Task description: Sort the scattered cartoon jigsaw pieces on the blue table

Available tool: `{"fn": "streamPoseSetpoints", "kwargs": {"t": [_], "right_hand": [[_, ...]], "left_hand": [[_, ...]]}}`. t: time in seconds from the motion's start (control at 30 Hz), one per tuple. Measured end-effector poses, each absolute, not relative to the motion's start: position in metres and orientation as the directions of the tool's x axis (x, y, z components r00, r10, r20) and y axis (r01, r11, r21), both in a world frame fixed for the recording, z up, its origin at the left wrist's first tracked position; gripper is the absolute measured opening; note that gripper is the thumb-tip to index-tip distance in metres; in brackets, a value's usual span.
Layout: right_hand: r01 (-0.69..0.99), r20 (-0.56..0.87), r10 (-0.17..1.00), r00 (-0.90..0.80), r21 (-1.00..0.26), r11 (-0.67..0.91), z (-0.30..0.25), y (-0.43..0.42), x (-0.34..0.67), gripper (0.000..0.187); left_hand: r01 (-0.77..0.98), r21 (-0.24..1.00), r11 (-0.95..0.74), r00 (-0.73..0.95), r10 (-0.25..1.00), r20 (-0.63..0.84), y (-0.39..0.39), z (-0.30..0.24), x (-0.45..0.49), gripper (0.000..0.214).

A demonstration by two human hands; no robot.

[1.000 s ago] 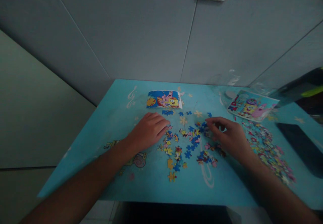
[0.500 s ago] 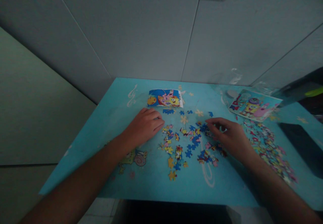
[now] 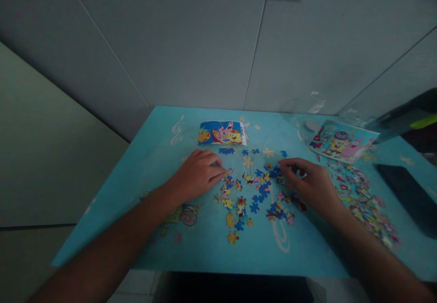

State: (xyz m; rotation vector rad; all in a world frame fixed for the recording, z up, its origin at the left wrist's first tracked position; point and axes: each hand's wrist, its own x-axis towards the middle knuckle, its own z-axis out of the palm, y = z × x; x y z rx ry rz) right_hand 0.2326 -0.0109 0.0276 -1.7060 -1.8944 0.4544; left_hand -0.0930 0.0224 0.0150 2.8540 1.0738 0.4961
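Observation:
My left hand (image 3: 201, 173) rests low over the blue table, its thumb and forefinger closed at a small multicoloured puzzle piece (image 3: 229, 171) at the top of the left cluster. To the right, my right hand (image 3: 307, 180) is curled with thumb and forefinger close together beside blue puzzle pieces (image 3: 275, 172); what lies between those fingertips is too small to make out. Linked and loose pieces are spread between the hands, with yellow pieces (image 3: 231, 221) lower down and a mixed group (image 3: 279, 212) below my right hand. A short blue strip (image 3: 227, 151) lies farther back.
A blue cartoon picture packet (image 3: 221, 133) lies behind the pieces. Another cartoon picture (image 3: 343, 142) is at the back right, above a large heap of pieces (image 3: 372, 207). A dark flat object (image 3: 408, 198) lies at the right. The wall (image 3: 205, 43) borders the table's far edge.
My left hand has shifted slightly right and nearer, and its fingertips now meet at the top piece of the left cluster. My right hand stays at the blue pieces.

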Motion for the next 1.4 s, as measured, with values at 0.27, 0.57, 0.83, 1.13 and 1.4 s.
{"fn": "streamPoseSetpoints", "kwargs": {"t": [0.27,0.57,0.83,1.13,1.4], "right_hand": [[0.782,0.169,0.980,-0.101,-0.596,0.183,0.031,-0.013,0.229,0.029],[0.757,0.140,0.977,-0.160,-0.618,0.212,0.028,-0.016,0.222,0.027],[0.716,0.099,0.980,-0.173,-0.671,0.194,0.028,-0.017,0.219,0.027],[0.540,0.034,0.988,-0.152,-0.834,0.112,0.030,-0.024,0.199,0.022],[0.481,0.106,0.969,-0.224,-0.852,0.205,0.028,-0.033,0.174,0.018]], "left_hand": [[0.644,0.185,-0.742,0.676,0.666,0.316,0.023,0.008,-0.088,0.016],[0.663,0.303,-0.684,0.609,0.729,0.312,0.016,0.000,-0.076,0.017],[0.633,0.427,-0.646,0.574,0.762,0.301,0.017,-0.002,-0.073,0.011],[0.479,0.743,-0.468,0.463,0.853,0.239,0.002,0.012,-0.058,0.010],[0.232,0.950,-0.209,0.479,0.875,0.076,-0.019,0.013,-0.039,0.011]]}}
